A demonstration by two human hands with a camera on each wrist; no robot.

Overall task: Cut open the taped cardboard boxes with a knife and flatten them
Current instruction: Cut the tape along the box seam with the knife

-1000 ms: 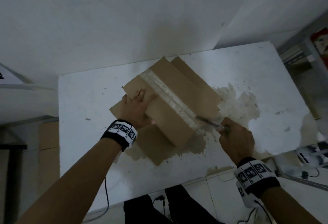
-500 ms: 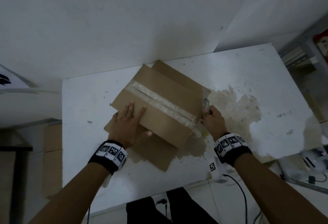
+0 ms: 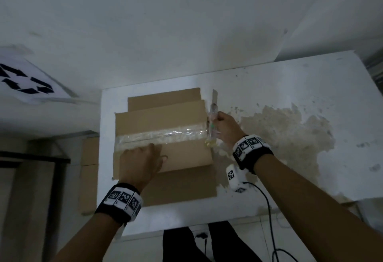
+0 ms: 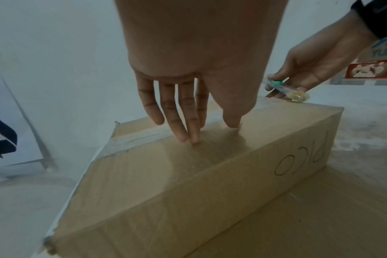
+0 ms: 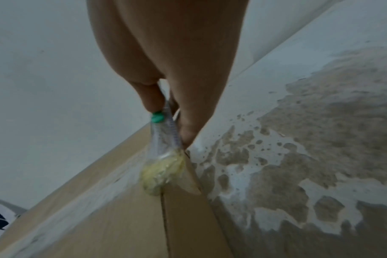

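A brown cardboard box (image 3: 165, 116) stands on the white table (image 3: 269, 87), with a strip of clear tape (image 3: 165, 135) along its top seam. My left hand (image 3: 153, 151) lies flat on the box top just in front of the tape, fingers straight (image 4: 183, 111). My right hand (image 3: 216, 122) grips a clear-handled utility knife (image 3: 213, 112) with a green slider (image 5: 157, 117) at the box's right end. The blade points away from me, past the far top corner. Yellowish tape residue clings to the knife's rear end (image 5: 164, 167).
A flat cardboard sheet (image 3: 180, 185) lies under the box toward me. The table's right half has a worn brown patch (image 3: 290, 137). More cardboard (image 3: 89, 174) leans beside the table's left edge. A white sign with black arrows (image 3: 27, 83) is at left. A cable (image 3: 267, 210) hangs by my right wrist.
The box has turned from a diagonal position to square with the table edge. My right hand has carried the knife from the near right corner up along the box's right end.
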